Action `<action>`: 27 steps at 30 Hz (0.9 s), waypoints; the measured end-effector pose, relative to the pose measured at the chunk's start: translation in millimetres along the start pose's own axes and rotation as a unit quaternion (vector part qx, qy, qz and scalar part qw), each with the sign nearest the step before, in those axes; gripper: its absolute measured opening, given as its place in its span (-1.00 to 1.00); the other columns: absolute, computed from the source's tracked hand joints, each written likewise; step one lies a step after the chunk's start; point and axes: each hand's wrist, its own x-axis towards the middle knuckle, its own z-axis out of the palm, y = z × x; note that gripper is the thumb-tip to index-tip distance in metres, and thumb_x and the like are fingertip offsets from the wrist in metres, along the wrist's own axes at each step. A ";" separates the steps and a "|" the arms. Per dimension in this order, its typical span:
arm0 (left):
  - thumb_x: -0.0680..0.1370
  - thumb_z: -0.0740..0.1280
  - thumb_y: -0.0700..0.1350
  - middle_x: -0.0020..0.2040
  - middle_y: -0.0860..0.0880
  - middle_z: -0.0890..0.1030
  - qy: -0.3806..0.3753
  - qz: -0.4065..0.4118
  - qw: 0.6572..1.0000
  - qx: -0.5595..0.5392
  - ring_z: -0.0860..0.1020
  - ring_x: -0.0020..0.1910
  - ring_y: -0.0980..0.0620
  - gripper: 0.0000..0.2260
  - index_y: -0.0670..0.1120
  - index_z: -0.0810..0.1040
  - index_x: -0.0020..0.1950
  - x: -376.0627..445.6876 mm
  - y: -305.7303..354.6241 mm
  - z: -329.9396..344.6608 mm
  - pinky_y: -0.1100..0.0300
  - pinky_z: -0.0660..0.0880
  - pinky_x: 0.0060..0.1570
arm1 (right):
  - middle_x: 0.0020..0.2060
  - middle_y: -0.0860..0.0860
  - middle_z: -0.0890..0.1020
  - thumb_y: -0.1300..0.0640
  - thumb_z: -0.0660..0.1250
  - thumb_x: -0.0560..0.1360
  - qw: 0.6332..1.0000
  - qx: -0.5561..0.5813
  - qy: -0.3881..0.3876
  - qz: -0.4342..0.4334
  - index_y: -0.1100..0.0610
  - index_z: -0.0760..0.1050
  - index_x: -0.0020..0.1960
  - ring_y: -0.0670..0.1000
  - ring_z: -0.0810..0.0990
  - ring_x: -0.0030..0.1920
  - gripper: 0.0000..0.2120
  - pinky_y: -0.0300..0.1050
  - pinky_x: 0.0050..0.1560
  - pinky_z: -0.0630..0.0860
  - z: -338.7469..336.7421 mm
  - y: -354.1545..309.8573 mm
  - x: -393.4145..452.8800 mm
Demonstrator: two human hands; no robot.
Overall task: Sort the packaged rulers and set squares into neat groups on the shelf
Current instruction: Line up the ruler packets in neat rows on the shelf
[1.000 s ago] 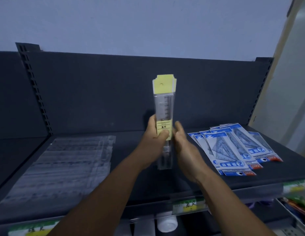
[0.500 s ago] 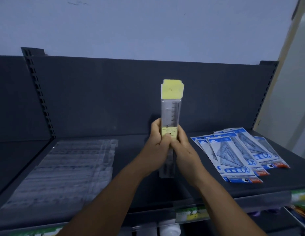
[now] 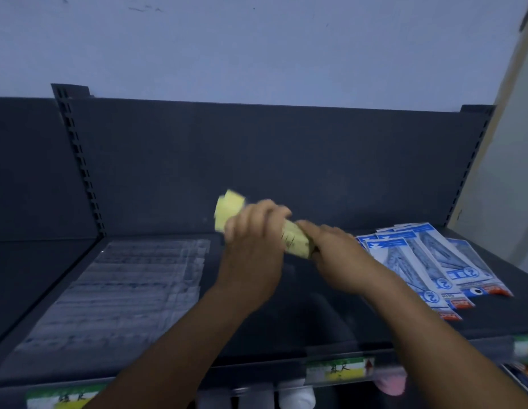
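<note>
Both hands grip a bundle of packaged rulers (image 3: 295,240) with yellow header cards, held tilted with its top pointing left above the middle of the dark shelf (image 3: 286,329). My left hand (image 3: 254,243) wraps the upper part near the yellow top. The lower end is covered by my right hand (image 3: 333,249). The bundle is blurred by motion. A flat layer of clear-packaged rulers (image 3: 118,290) lies on the shelf's left. Blue-and-white packaged set squares (image 3: 428,261) are fanned out on the right.
The shelf's dark back panel (image 3: 257,166) rises behind, with slotted uprights at left (image 3: 80,160) and right (image 3: 469,166). Price labels (image 3: 339,370) run along the front edge. White items (image 3: 295,397) show on the shelf below. A pale wall stands at the right.
The ruler bundle stood upright between my hands; it has swung down to the left into a slanted, nearly lying position, and my hands have spread along it.
</note>
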 end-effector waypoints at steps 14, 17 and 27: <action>0.60 0.13 -0.13 0.31 -0.07 0.38 -0.428 0.079 0.899 0.052 0.35 0.29 -0.08 -0.68 -0.05 0.25 0.36 -16.3 -14.4 35.4 0.02 0.28 0.21 | 0.52 0.04 0.13 0.12 0.19 0.50 0.998 0.009 -0.049 0.038 0.12 -0.01 0.54 0.02 0.04 0.52 -0.33 0.03 0.51 -0.19 52.3 15.5 -11.1; 0.61 0.13 -0.13 0.35 -0.05 0.38 -0.441 0.051 0.895 0.033 0.35 0.32 -0.06 -0.66 -0.03 0.24 0.39 -12.4 -18.7 38.6 0.03 0.25 0.27 | 0.55 0.03 0.00 0.09 0.26 0.50 0.986 0.106 0.015 0.130 0.14 -0.13 0.56 0.04 -0.01 0.54 -0.21 -0.01 0.52 -0.04 45.4 26.5 -13.3; 0.63 0.05 -0.02 0.34 -0.05 0.36 -0.463 0.051 0.884 0.038 0.34 0.29 -0.05 -0.66 -0.04 0.21 0.40 -8.2 -15.4 36.6 0.02 0.24 0.28 | 0.42 0.08 0.31 0.20 0.28 0.50 0.955 0.229 -0.014 0.186 0.17 0.19 0.47 0.05 0.28 0.42 -0.43 -0.20 0.34 0.22 36.0 36.5 -18.0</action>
